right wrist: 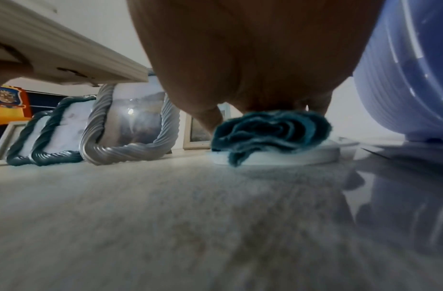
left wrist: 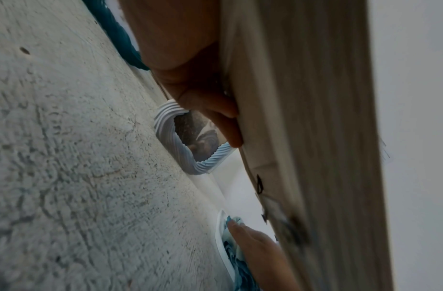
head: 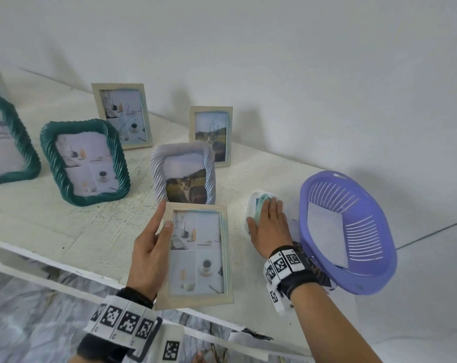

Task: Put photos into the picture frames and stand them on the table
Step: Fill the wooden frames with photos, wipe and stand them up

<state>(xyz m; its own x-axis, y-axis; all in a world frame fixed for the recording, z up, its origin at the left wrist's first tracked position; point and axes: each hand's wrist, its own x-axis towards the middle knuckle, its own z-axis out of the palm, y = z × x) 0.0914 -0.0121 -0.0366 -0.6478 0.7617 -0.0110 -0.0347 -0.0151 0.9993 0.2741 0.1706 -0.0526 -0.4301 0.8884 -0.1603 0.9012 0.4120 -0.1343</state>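
Observation:
My left hand grips a light wooden picture frame by its left edge, thumb on the front, holding it tilted above the table's front edge. A four-part photo shows behind its glass. From the left wrist view I see the frame's side with my fingers curled behind it. My right hand lies flat on a teal cloth in a small white dish. In the right wrist view my right hand touches the crumpled cloth from above.
Several filled frames stand on the white table: two teal twisted ones, a lavender one and two wooden ones near the wall. A purple basket holding a sheet of paper sits right of the dish.

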